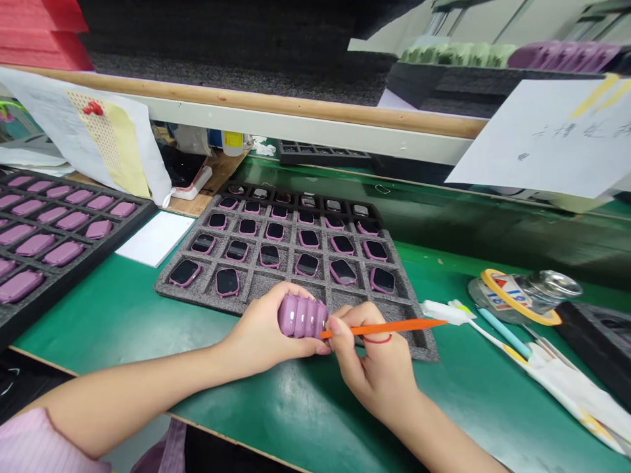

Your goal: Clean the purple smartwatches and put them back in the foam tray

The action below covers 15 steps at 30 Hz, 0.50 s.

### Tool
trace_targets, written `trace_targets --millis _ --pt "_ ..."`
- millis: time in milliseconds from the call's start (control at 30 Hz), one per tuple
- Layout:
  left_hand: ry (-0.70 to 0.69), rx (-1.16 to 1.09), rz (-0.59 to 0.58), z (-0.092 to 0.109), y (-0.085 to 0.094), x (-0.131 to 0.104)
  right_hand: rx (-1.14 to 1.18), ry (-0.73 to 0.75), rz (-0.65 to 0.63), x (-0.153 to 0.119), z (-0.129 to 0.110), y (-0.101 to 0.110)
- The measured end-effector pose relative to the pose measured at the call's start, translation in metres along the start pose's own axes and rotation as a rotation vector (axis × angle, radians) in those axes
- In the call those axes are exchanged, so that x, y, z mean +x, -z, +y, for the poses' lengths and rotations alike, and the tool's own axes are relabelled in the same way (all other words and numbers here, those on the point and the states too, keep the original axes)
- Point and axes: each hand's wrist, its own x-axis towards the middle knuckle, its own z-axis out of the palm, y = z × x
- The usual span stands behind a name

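My left hand [269,325] is closed round a short row of purple watch cases [302,316] pressed side by side. In my right hand [382,361], an orange pointed stick [414,325] is pinched between thumb and fingers. One end of the stick meets the right end of the watch cases, and its sharp tip points right. Both hands are over the near edge of a grey foam tray [310,287]. Watch cases with dark screens, mostly purple-framed, sit in its compartments. My fingers partly hide the watch cases I hold.
Another foam tray [54,272] of purple cases lies left, beside a white pad [155,238]. At right are a glass bottle [525,295] with an orange ring [517,302], a toothbrush [537,371] and a dark tray [599,341]. A wooden-edged shelf [276,105] spans the back.
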Motion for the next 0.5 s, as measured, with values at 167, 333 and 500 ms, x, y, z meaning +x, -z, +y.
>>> trace_targets --millis 167,333,500 --pt "-0.002 -0.029 -0.026 0.0005 0.0006 -0.0006 0.004 -0.02 -0.05 0.0014 -0.0005 0.003" --pt "0.004 -0.031 -0.047 0.0014 0.0015 -0.0002 -0.01 -0.03 -0.079 0.0025 -0.0016 0.0064" --pt "0.023 -0.04 -0.063 0.0025 0.0015 -0.0009 0.031 -0.063 -0.154 0.0051 -0.0029 0.0092"
